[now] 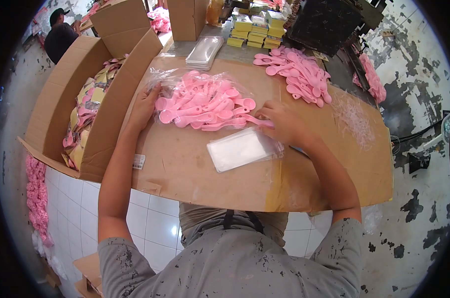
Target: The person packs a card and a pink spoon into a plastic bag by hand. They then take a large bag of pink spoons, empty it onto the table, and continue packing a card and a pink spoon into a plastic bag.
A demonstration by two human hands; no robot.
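A heap of pink plastic spoons (pixel 205 102) lies on and partly under a clear plastic bag (pixel 166 80) on the cardboard-covered table. My left hand (pixel 145 105) is at the left side of the heap, its fingers closed on the bag's edge. With bent fingers, my right hand (pixel 283 120) pinches the end of a pink spoon (pixel 257 120) at the heap's right side. Just below that spoon is a stack of clear plastic sleeves (pixel 242 150). A second pile of pink spoons (pixel 302 74) sits farther back on the right.
Left of the table stands an open cardboard box (pixel 51 107) filled with packed pink and yellow items. More clear sleeves (pixel 205 51), yellow card stacks (pixel 254 31) and a dark machine (pixel 324 25) are at the back. Plastic scraps (pixel 355 119) lie right. A person (pixel 60 37) is far left.
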